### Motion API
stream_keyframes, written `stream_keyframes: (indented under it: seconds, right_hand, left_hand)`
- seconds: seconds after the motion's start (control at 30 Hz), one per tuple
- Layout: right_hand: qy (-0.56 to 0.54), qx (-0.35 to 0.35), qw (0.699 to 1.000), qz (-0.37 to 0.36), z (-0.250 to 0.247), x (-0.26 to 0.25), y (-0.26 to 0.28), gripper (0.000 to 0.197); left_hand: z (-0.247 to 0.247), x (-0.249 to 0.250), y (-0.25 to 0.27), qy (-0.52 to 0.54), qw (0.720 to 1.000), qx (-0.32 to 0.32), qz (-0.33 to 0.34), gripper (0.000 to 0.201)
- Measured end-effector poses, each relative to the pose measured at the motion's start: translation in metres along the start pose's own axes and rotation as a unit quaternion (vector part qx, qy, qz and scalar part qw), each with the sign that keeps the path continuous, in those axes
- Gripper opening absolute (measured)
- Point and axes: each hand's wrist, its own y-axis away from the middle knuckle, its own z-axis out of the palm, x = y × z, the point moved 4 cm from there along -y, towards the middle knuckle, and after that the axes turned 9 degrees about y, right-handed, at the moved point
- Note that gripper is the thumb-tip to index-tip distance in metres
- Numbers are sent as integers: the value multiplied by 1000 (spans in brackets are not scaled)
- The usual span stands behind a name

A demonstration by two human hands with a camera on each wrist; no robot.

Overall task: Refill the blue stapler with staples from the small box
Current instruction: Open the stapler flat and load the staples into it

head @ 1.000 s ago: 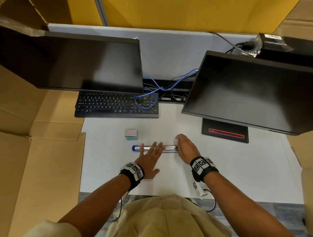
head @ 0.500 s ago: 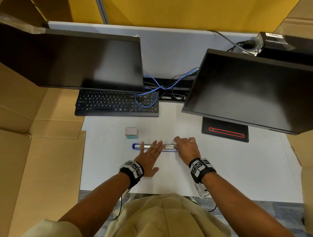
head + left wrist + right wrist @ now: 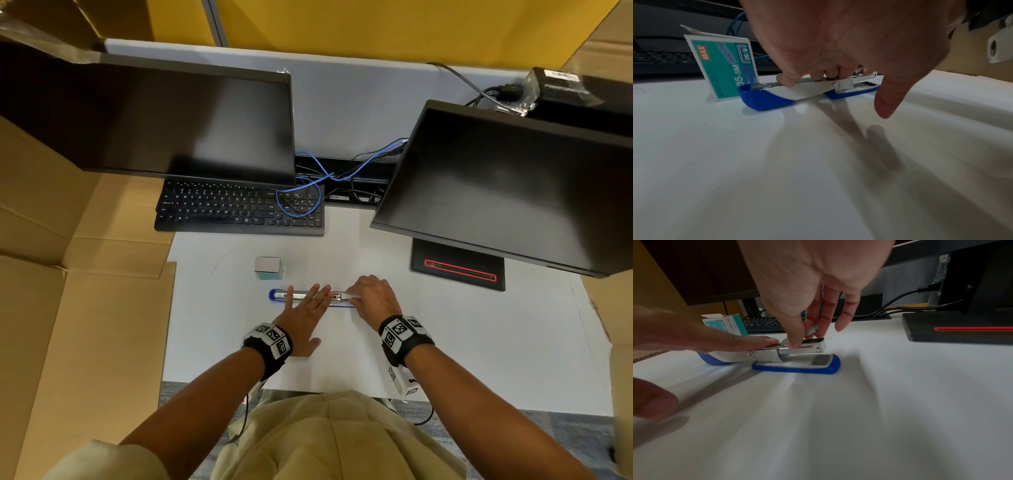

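- The blue stapler [image 3: 310, 297] lies folded open flat on the white table [image 3: 479, 329], its long axis running left to right in front of the person, just nearer than the small box.
- Its blue-and-white top cover [image 3: 772, 95] rests on the table at the left end; the blue base [image 3: 797, 365] with its grey anvil plate lies at the right end, and the metal staple channel [image 3: 809, 347] sits above the base.
- The left hand [image 3: 303, 317] lies flat with straight, spread fingers pressing down on the metal rail over the cover half; its thumb points away from the stapler, clear of it.
- The right hand [image 3: 373, 296] hangs over the staple channel, thumb and forefinger pinching a short silver strip of staples [image 3: 811, 331] whose lower end meets the channel; the other fingers are loosely extended.
- The small box of staples [image 3: 269, 268], teal and white and marked "MAX", stands on the table just behind the stapler's left end, apart from both hands, with a white flap open at its top.
- Farther back are a black keyboard [image 3: 236, 209], two dark monitors [image 3: 191, 123], a looped blue cable [image 3: 308, 192] and a black monitor base with a red line [image 3: 459, 269].
- Brown cardboard [image 3: 85, 325] covers the area to the left of the table.
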Motion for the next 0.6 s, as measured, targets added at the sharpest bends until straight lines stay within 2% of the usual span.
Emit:
stream_keyframes:
  seconds: [0.33,0.6]
  right_hand:
    - [-13,-13,1000,-16,-3,4,2,19]
    - [9,-82,997,-10,-3,-1,-8,23]
  left_hand:
    - [1,-1,0,2,1000,6,1,102]
    - [3,-2,-1,6,1000,7,1,103]
